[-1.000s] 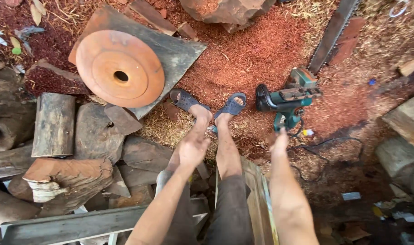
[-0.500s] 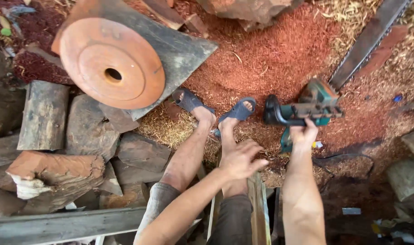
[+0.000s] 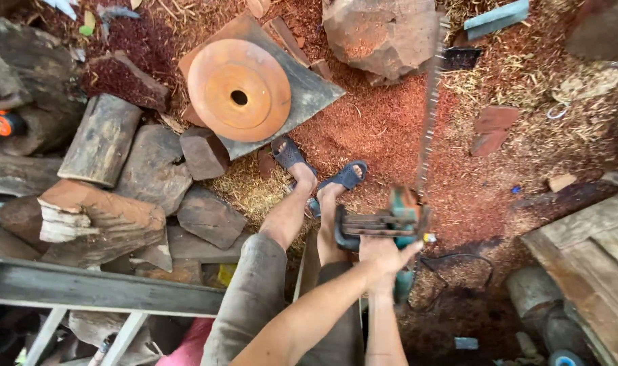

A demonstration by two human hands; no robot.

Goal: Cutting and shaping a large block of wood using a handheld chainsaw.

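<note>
Both hands meet at the green chainsaw, lifted above the sawdust-covered ground; the right hand grips its handle, while the left overlaps it and its grasp cannot be made out. The saw's long bar points away, blurred, touching no wood. Sandalled feet rest below. No cut shows under the bar; rough logs, a rust-coloured disc and a large boulder-like chunk lie around.

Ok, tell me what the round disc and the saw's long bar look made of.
Round disc: probably wood, turned smooth; orange-brown with concentric rings and a centre hole. Saw bar: likely metal, thin, grey and toothed, though motion-blurred. Both hands grip the saw.
</note>
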